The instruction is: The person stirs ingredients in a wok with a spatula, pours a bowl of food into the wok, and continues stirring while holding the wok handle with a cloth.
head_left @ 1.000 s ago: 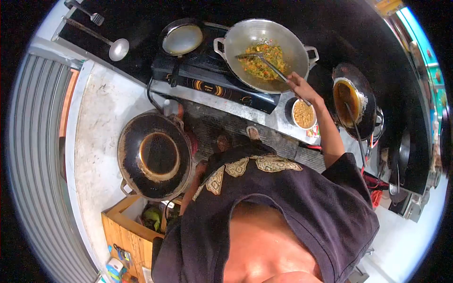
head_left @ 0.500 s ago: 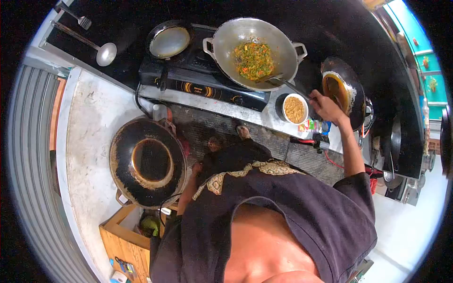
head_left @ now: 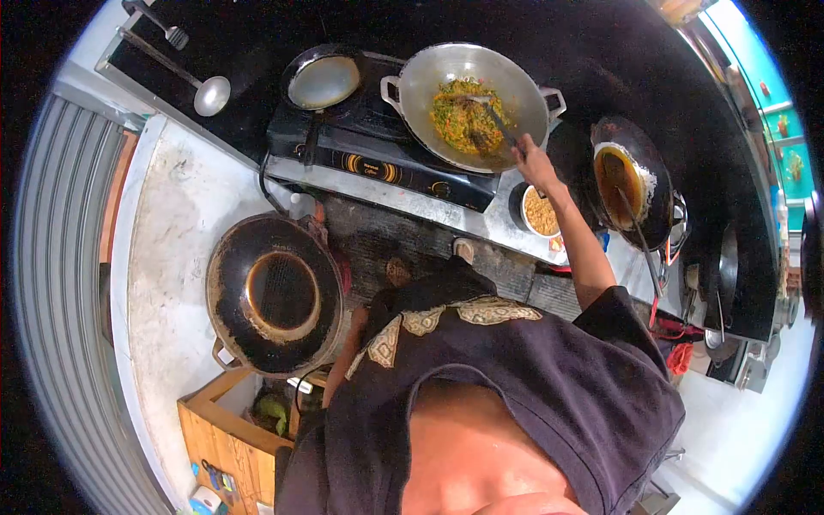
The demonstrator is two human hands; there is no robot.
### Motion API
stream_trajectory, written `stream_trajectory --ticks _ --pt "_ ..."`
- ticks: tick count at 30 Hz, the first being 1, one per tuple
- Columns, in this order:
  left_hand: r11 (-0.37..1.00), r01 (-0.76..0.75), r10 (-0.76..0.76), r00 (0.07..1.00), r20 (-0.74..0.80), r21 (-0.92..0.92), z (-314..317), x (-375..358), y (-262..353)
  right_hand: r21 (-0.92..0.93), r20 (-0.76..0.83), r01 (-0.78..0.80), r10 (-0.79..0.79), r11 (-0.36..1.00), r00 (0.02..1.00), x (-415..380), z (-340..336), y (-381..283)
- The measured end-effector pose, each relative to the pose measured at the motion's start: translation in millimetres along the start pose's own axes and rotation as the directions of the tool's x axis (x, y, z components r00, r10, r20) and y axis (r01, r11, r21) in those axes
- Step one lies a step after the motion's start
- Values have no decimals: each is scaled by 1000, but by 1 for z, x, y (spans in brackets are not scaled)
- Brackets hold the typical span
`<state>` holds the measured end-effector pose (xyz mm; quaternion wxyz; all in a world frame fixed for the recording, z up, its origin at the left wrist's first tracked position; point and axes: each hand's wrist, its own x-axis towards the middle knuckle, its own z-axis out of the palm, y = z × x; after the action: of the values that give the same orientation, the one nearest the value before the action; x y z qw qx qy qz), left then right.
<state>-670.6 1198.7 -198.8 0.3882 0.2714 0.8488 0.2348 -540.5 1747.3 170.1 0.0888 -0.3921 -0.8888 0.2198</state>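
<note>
My right hand is closed around the dark handle of a spatula. The spatula's blade rests in the chopped green and orange food inside a large grey metal wok with two loop handles. That wok stands on the right side of a black gas stove. Below my right forearm, partly covered by it, is a white bowl of brown crumbly food. My left hand hangs low beside the big black wok on the left, its fingers dark and hard to make out.
A small frying pan sits on the stove's left side. At right, a dark wok of brown oil has a long-handled utensil leaning in it. A ladle and slotted turner lie at upper left. A wooden drawer is lower left.
My right hand has moved left and up with the spatula, from beside the bowl to the wok's rim. The blade has shifted deeper into the food. My view has moved slightly.
</note>
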Motion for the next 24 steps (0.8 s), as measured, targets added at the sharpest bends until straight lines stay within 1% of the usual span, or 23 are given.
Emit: stream_trajectory --ticks 2,3,6,8,10,11,14,15,17,18,20,21,23,24 --pt "1000 -19 19 999 -43 4 -15 -11 32 37 68 49 -51 998 996 -10 3 -3" --pt "999 -42 43 997 -62 8 -27 -19 54 -69 139 1 9 998 990 -15 -2 1" --pt "990 -131 135 985 -108 43 -72 -47 125 -43 108 128 -123 991 987 -46 -55 -10" --pt "977 -198 205 972 -111 75 -100 -65 168 -57 130 154 -145 986 981 -53 -82 10" --pt "980 -198 198 980 -30 9 -113 -69 188 -88 201 132 -113 987 973 -63 -125 -4" --pt "980 -197 197 980 9 -26 -118 -72 199 -159 241 125 -85 979 967 -60 -133 11" --pt "906 -420 414 904 109 47 -166 -106 279 -85 245 230 -203 970 948 -50 -133 46" --pt "881 -465 447 878 173 85 -169 -108 291 -111 294 197 -157 974 943 -42 -125 56" --pt "819 -552 492 816 305 154 -171 -112 309 -86 247 199 -173 976 954 -26 -100 76" --pt "828 -518 424 830 363 215 -171 -114 321 -74 220 204 -184 976 958 -18 -93 79" --pt "829 -447 271 846 459 337 -168 -119 347 -5 171 170 -167 985 971 -7 -90 63" --pt "796 -459 258 847 465 394 -172 -131 365 31 148 152 -155 988 977 -1 -88 59" --pt "736 -473 227 847 481 485 -170 -142 389 14 38 229 -229 973 973 27 -69 71" --pt "733 -478 226 842 490 484 -166 -143 396 3 -17 263 -263 965 965 40 -59 78"
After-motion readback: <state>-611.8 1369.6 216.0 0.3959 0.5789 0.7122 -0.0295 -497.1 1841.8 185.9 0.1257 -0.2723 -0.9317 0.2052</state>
